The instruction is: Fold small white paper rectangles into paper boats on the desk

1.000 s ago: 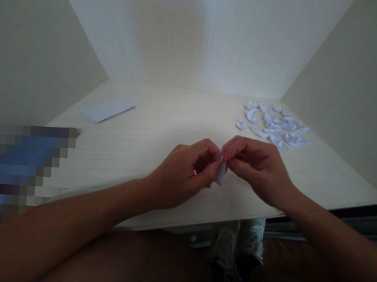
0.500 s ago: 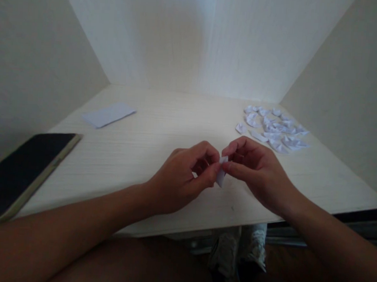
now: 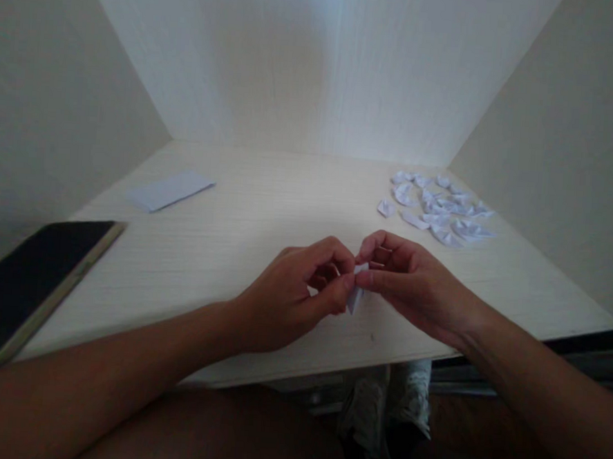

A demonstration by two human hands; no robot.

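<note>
A small folded piece of white paper (image 3: 353, 301) is held up just above the table near its front edge. My left hand (image 3: 303, 291) pinches it from the left between thumb and fingers. From the right, my right hand (image 3: 412, 277) grips its upper part with thumb and index finger. Both hands touch at the fingertips, which hide much of the paper. Its lower end tapers to a point below the thumbs.
Several small folded white paper pieces (image 3: 443, 207) lie at the back right of the white table (image 3: 267, 192). A flat stack of white paper (image 3: 174, 189) rests at the back left. At the left edge lies a dark-screened phone or tablet (image 3: 34, 275). Panels enclose three sides.
My right fingers have closed in against the left fingertips and cover more of the folded paper's top. The whole view has shifted slightly.
</note>
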